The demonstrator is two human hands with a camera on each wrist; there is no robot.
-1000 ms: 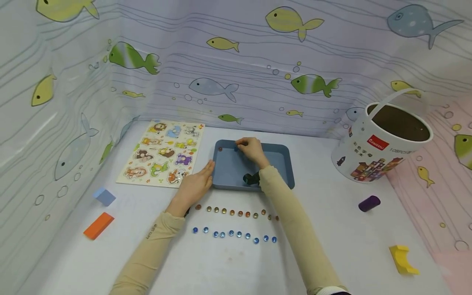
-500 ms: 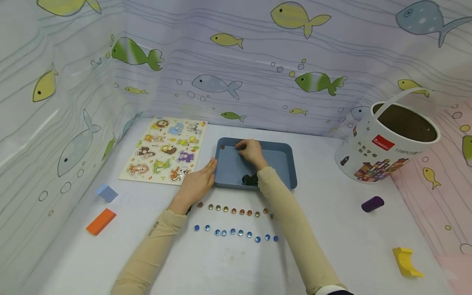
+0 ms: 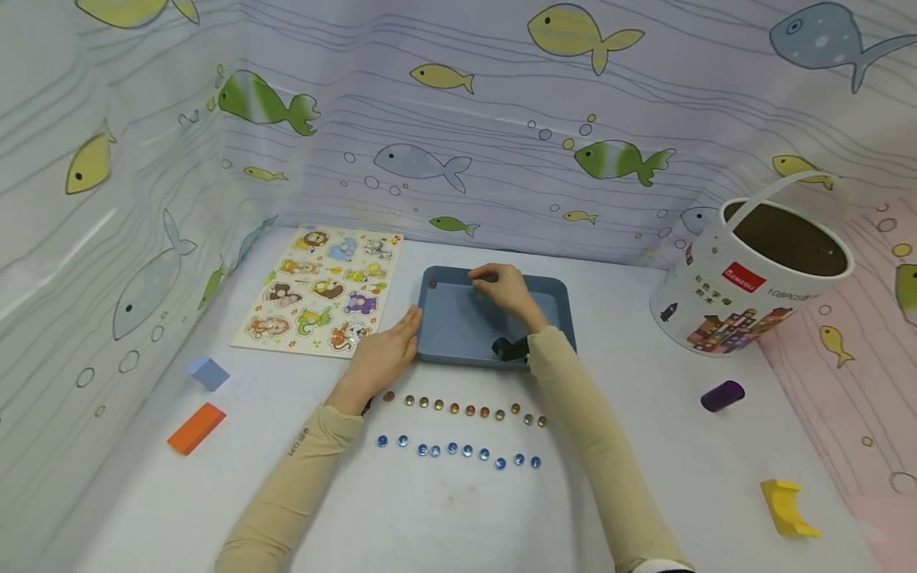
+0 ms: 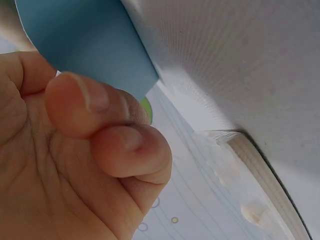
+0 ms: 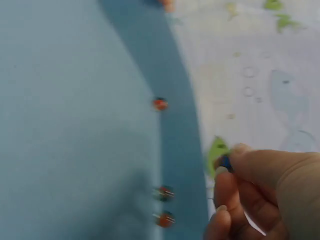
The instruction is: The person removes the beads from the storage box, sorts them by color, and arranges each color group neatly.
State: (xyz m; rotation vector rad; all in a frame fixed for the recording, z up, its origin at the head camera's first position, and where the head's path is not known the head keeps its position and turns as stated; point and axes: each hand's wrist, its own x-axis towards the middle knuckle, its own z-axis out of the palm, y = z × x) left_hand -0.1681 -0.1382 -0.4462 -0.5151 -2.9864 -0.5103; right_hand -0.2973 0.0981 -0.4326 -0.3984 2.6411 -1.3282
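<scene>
My right hand [image 3: 505, 286] is over the far side of the grey-blue tray [image 3: 458, 360]. In the right wrist view it pinches a small blue glass bead [image 5: 226, 162] between thumb and fingers, near the tray's wall. An amber-red bead [image 3: 433, 284] lies in the tray's far left corner; the right wrist view has three orange and green beads, one of them an orange bead [image 5: 160, 104], along the foot of the wall. My left hand [image 3: 377, 358] rests against the tray's left side, fingers extended towards it. Its fingertips [image 4: 120, 145] appear bent in the left wrist view.
In front of the tray lie a row of amber beads [image 3: 470, 411] and a row of blue beads [image 3: 468, 451]. An animal puzzle board [image 3: 315, 294] is at left, near blue [image 3: 208, 373] and orange blocks [image 3: 197, 428]. A bucket [image 3: 745, 278], purple cylinder [image 3: 722, 395] and yellow block [image 3: 788, 508] stand right.
My right hand has moved rightwards along the tray's far side. The left hand stays by the tray's left edge. The head view has shifted slightly.
</scene>
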